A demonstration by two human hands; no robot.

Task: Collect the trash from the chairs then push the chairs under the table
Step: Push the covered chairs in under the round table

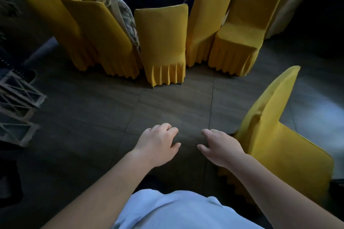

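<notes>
Yellow chair (275,135) beside right hand (221,147) — left hand (158,143) alongside, both loosely curled, empty.

Dim, soft-focus wide-angle view, dark bowed edges, pale glare on the floor (320,117) at right.

Both hands empty, fingers loosely curled over tiled floor (93,109): left hand (157,143), right hand (219,147). Yellow-covered chairs (162,42) clustered ahead; one chair (275,135) just right.
</notes>
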